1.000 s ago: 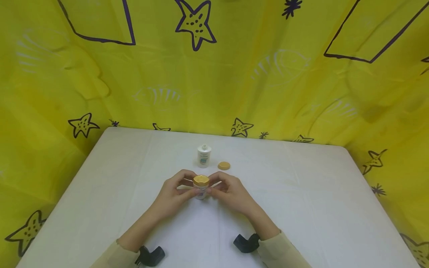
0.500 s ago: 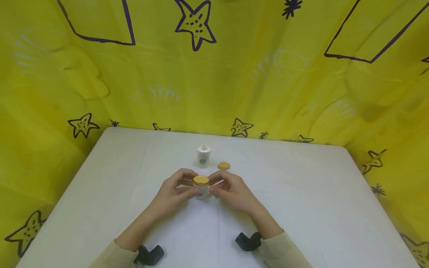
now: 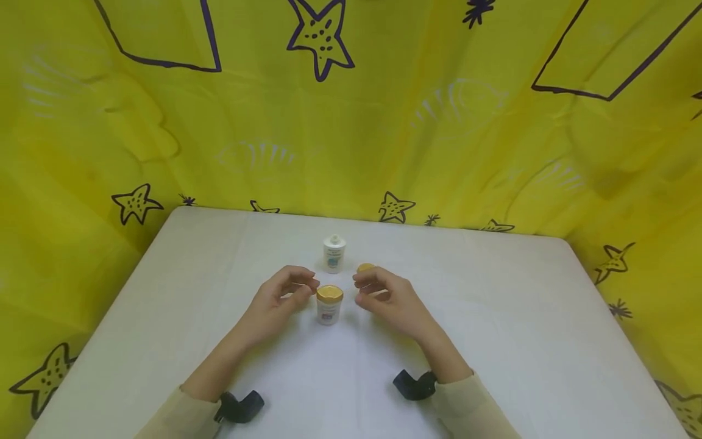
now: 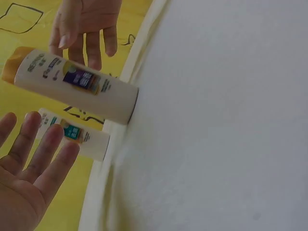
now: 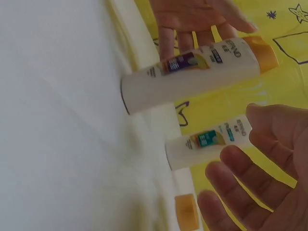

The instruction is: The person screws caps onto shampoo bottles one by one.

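Note:
A white shampoo bottle (image 3: 328,314) with a gold cap (image 3: 329,293) and a purple label stands upright between the two hands. The left hand (image 3: 276,302) hovers just left of it, fingers loosely bent and holding nothing. On the other side, the right hand (image 3: 392,302) is slightly apart from the bottle, its fingers also relaxed. Both wrist views show spread fingers and a gap around the bottle (image 4: 77,84). Behind stands a second white bottle (image 3: 334,256) with a green label and no cap. A loose gold cap (image 5: 186,212) lies to its right, partly hidden by the right hand in the head view.
The bottles stand on a table with a white cover (image 3: 493,329). A yellow curtain (image 3: 373,140) with starfish drawings hangs behind and along the sides. Black camera mounts (image 3: 241,406) are strapped at both wrists.
Both hands have let go of the front bottle and drawn apart, the left one leftward and the right one rightward. The bottle stays in the same place with its cap on.

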